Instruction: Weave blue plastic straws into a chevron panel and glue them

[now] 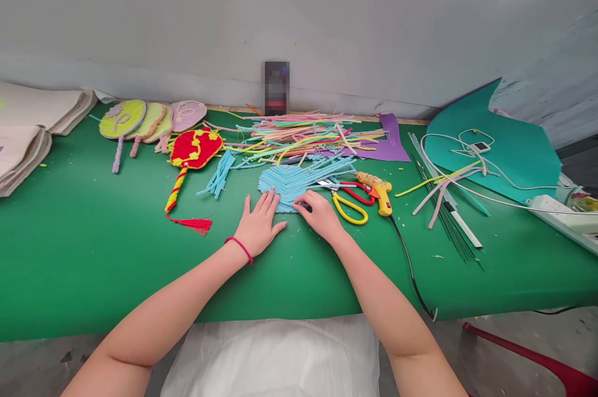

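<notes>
No text, label, brand or number can be read anywhere in the scene. On the dark upright object at the far edge of the tabletop, coarse pixel blurring hides whatever its face carries, leaving a reddish band low down and a bluish patch higher up. The small white device on the teal sheet at the right shows too small for any lettering to be made out.

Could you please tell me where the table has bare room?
Mostly bare: between the red-yellow fuzzy fan and left forearm, and right of the thin black cord. Crowded: the back, under heaped pastel fuzzy stems, and beside the right hand, by red-yellow scissors.
</notes>
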The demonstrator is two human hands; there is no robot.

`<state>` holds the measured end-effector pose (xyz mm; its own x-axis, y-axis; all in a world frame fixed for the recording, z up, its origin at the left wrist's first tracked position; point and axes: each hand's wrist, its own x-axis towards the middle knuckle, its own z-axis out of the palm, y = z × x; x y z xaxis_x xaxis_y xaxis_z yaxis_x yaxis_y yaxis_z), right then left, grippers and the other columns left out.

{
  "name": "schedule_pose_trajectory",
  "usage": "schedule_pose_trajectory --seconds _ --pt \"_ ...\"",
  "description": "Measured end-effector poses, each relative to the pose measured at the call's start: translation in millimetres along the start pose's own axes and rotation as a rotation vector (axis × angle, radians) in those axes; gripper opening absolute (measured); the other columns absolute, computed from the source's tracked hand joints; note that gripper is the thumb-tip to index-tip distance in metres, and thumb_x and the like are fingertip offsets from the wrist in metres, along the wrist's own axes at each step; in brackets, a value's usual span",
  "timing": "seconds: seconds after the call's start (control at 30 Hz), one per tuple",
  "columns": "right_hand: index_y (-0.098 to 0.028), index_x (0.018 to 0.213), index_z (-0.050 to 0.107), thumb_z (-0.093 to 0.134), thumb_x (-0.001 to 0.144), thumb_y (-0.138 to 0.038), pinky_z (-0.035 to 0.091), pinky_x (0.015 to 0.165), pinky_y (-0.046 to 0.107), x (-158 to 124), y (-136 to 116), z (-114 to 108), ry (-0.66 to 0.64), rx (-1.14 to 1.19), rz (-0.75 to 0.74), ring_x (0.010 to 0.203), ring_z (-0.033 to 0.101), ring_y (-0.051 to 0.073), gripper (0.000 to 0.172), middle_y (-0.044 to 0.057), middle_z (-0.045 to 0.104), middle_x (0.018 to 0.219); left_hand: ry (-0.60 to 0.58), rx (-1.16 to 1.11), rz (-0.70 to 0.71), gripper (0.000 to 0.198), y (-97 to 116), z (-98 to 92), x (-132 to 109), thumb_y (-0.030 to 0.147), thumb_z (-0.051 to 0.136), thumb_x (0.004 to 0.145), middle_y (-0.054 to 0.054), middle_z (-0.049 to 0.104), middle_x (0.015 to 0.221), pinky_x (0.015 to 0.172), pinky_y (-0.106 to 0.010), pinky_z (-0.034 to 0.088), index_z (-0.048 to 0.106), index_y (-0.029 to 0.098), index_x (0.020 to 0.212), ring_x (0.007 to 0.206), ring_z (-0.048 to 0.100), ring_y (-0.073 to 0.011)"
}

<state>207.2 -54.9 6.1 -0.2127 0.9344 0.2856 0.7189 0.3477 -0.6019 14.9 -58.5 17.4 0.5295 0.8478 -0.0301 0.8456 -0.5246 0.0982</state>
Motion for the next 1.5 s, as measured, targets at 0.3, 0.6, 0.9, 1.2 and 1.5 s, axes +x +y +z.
schedule_pose_trajectory --seconds 0.3,0.6,0.9,1.2,1.5 --pt "-0.021 0.089 0.066 0.056 0.088 -0.021 0.044 0.073 0.029 1 -3 7 0.029 -0.07 -0.035 0.079 0.058 0.016 0.01 0.004 0.061 0.084 -0.006 0.002 0.019 0.064 -1 1.5 0 0.05 0.035 0.092 -0.013 0.017 0.154 0.111 -0.059 0.013 0.026 0.018 0.146 0.141 0.02 -0.0273" --pt "-0.024 0.092 0.069 0.054 0.09 -0.025 0.04 0.075 0.031 1 -6 14 0.047 -0.19 -0.055 0.083 0.058 0.018 0.014 0.004 0.063 0.083 0.037 0.002 0.019 0.065 -3 6.1 1 0.054 0.038 0.089 -0.012 0.023 0.153 0.111 -0.059 0.014 0.03 0.021 0.145 0.141 0.02 -0.0321" --pt "-0.023 0.091 0.068 0.053 0.09 -0.025 0.04 0.074 0.031 0 -5 16 0.049 -0.197 -0.056 0.083 0.058 0.018 0.015 0.004 0.063 0.084 0.027 0.013 0.006 0.064 0 2.3 0 0.054 0.037 0.09 -0.013 0.024 0.153 0.111 -0.057 0.018 0.032 0.02 0.144 0.14 0.022 -0.0334" --pt "-0.024 0.089 0.068 0.053 0.09 -0.025 0.041 0.075 0.032 0 -4 17 0.065 -0.17 -0.052 0.084 0.057 0.019 0.015 0.004 0.063 0.083 0.024 0.003 0.005 0.065 -1 5.0 0 0.054 0.037 0.09 -0.011 0.022 0.154 0.111 -0.058 0.017 0.03 0.02 0.145 0.14 0.02 -0.0332" --pt "-0.024 0.089 0.069 0.054 0.09 -0.025 0.041 0.076 0.033 0 -5 18 0.084 -0.163 -0.048 0.084 0.056 0.019 0.016 0.004 0.063 0.083 -0.006 0.013 -0.009 0.066 -1 0.3 1 0.052 0.037 0.09 -0.01 0.022 0.154 0.111 -0.058 0.016 0.028 0.018 0.146 0.14 0.021 -0.0317"
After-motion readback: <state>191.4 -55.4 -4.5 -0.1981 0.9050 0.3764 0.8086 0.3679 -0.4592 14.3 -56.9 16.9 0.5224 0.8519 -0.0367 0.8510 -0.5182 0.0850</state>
